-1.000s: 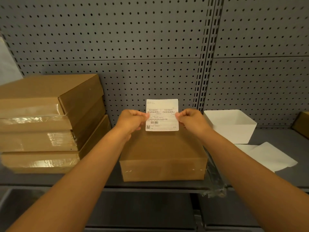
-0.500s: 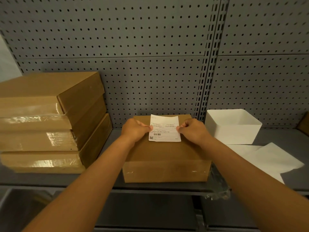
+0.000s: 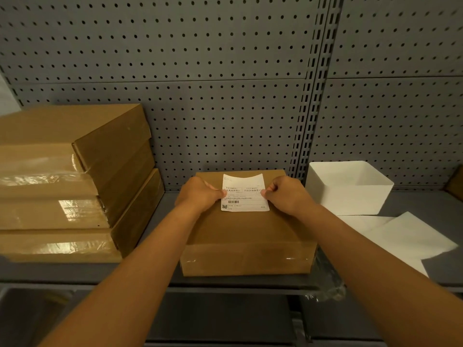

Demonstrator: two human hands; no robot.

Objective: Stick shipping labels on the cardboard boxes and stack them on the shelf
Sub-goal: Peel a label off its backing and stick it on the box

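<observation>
Two hands (image 3: 244, 196); curled paper label (image 3: 245, 194)

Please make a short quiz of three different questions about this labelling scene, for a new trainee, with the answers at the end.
1. True or false: the white printed shipping label is held over the brown cardboard box in the middle by the left hand and the right hand.
2. Which thing stands right of that box? A) white open-top square bin B) red bucket C) glass jar
3. Fill in: the stack of brown cardboard boxes with clear tape sits to the ___ of the middle box on the grey metal shelf.

Key: 1 true; 2 A; 3 left.
</observation>
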